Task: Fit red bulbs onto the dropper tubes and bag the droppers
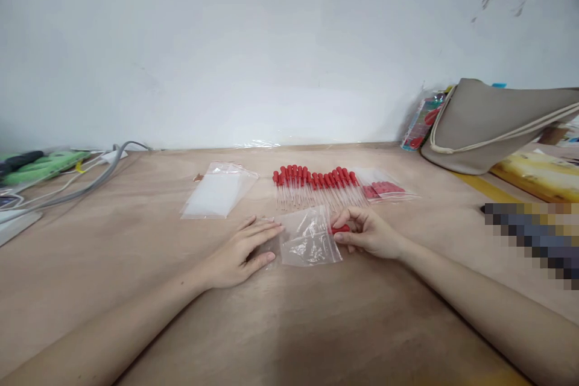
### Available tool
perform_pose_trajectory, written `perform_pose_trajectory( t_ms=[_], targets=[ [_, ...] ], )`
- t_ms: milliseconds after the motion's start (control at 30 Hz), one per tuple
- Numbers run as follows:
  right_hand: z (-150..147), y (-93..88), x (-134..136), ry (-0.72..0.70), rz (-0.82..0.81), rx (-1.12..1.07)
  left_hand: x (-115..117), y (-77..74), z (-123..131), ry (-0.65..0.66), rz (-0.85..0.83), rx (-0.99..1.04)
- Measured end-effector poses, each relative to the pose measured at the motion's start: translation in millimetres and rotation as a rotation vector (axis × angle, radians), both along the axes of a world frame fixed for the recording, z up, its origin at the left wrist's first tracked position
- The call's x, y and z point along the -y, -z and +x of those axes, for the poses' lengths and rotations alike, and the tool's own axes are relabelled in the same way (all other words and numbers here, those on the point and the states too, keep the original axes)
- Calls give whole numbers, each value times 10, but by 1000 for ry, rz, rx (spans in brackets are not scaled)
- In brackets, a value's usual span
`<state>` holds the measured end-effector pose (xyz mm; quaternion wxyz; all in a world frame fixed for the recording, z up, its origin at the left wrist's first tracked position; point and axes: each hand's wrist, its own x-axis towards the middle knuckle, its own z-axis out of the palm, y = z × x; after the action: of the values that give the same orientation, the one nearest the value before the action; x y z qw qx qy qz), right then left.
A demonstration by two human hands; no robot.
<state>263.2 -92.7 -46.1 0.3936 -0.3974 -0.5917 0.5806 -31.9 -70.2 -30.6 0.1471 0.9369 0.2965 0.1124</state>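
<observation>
A clear plastic bag (307, 241) lies on the wooden table between my hands. My left hand (246, 253) rests flat on its left end, fingers spread. At the bag's right edge, my right hand (366, 232) has its fingers closed on a red rubber bulb (341, 230); whatever joins the bulb is hard to see. Just beyond is a row of clear droppers with red bulbs (316, 184). Right of the row, a clear bag holds red bulbs (384, 188). A stack of flat clear bags (217, 193) lies to the left.
Grey cables (102, 178) and a green object (45, 166) are at the far left. A grey-beige bag (488, 126) stands at the back right beside a colourful package (420, 123), with a yellow packet (538, 175) in front. A white wall (271, 48) rises behind.
</observation>
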Motion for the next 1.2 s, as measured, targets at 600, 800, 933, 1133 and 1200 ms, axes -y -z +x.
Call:
perform_pose_trajectory(
  t_ms=[600, 800, 933, 1133, 1200],
  targets=[
    [-72, 17, -31, 31, 18, 163, 23, -30, 2, 38, 142, 23],
    [66, -44, -33, -98, -59, 129, 8, -38, -3, 263, 72, 76],
    [56, -48, -15, -87, 63, 214, 7, -38, -10, 248, -28, 89],
    [15, -43, -7, -7, 277, 455, 8, -72, -24, 247, -58, 13],
    [8, -43, -10, 4, 295, 448, 9, -82, -22, 241, -52, -4]
  ],
)
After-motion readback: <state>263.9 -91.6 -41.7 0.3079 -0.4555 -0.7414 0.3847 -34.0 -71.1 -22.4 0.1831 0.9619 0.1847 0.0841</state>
